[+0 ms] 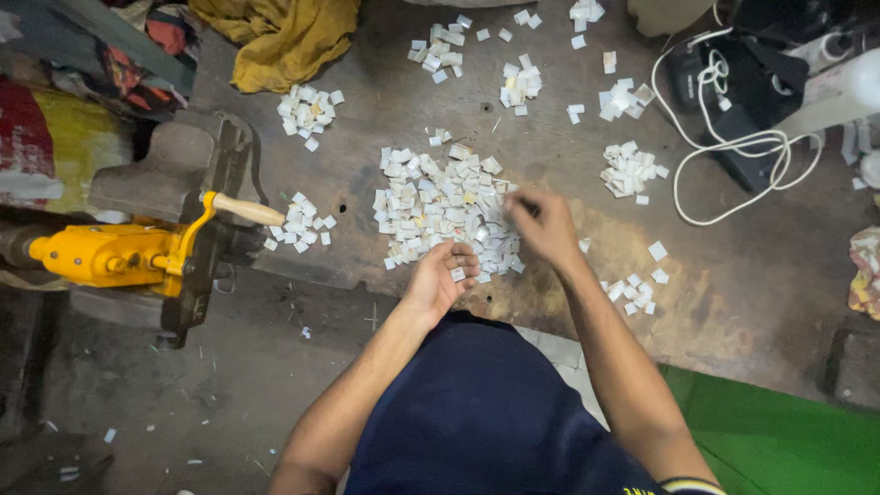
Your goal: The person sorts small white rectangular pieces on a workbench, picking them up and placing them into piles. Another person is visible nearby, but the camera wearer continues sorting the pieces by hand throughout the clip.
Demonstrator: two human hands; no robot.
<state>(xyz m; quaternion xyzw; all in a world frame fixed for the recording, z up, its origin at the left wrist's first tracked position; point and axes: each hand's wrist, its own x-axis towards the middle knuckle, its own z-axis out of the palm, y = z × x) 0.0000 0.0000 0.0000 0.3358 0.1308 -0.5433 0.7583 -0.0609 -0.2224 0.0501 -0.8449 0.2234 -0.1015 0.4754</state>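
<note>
Pile of small white tiles (440,206) mid-table (733,275). Left hand (440,280) cupped, palm up, one tile resting in loose grip. Right hand (543,225) pinching at pile edge, blurred; grip contents unclear. Risk: tile slides off open palm; sweeping motion scatters pile into neighbouring heaps.

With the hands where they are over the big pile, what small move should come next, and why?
Probably the right hand lifts a white square from the big pile and drops it into the left hand: its fingers are pinching at the pile's edge, while the left palm is cupped upward and already holds one square.
</note>
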